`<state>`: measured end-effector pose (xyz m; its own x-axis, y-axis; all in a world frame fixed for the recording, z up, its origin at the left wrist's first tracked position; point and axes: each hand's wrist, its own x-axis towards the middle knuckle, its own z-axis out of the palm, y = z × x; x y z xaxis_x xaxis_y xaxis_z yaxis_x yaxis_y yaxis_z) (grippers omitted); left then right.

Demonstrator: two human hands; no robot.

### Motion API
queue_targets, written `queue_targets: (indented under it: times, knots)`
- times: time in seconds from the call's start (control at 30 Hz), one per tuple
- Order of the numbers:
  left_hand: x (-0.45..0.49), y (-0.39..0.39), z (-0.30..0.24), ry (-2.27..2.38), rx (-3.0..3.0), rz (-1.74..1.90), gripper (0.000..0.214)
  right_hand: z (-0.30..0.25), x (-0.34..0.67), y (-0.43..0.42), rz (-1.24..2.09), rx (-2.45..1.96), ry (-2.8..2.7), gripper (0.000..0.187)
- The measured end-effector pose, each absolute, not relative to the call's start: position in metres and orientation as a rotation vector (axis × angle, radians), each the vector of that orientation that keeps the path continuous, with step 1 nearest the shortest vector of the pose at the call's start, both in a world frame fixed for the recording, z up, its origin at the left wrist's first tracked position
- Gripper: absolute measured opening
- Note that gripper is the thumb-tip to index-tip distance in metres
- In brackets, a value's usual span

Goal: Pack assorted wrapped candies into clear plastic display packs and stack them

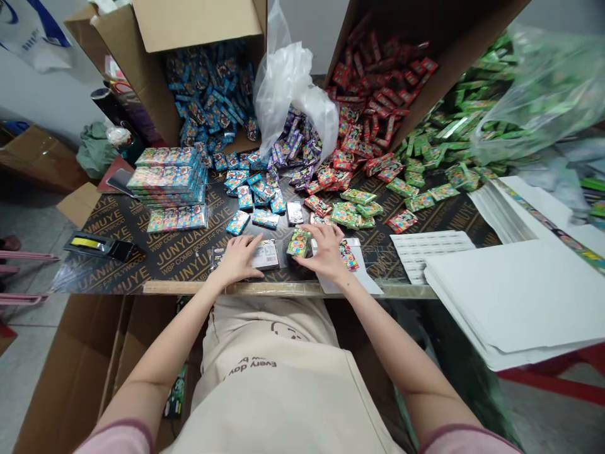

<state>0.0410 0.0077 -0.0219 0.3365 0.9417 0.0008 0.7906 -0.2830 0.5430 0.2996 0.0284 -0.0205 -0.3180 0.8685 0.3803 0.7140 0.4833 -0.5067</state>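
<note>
Near left hand (240, 257), "JUNYUAN" lettering (183, 250)

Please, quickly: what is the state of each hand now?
Left hand: open, spread over the barcoded pack.
Right hand: closed, holding a green printed packet by its edges.
</note>
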Motion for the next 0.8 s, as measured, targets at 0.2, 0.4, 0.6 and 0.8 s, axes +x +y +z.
queue_targets:
  times: [0.2, 0.4, 0.6, 0.8]
  knots:
    - [0.030, 0.007, -0.040, 1.449, 2.296, 0.367, 0.109, -0.031, 0.300, 0.035, 0.770, -1.135, -2.298, 0.088]
    - [0.021, 0.006, -0.026, 1.236, 2.240, 0.576, 0.112, -0.014, 0.299, 0.038, 0.816, -1.044, -2.304, 0.090]
    - [0.037, 0.008, -0.012, 1.286, 2.245, 0.808, 0.109, 0.003, 0.292, 0.028, 0.726, -0.960, -2.332, 0.094]
    - [0.077, 0.017, 0.002, 1.696, 1.667, 1.441, 0.095, 0.007, 0.244, 0.019, 0.964, -0.988, -1.576, 0.095]
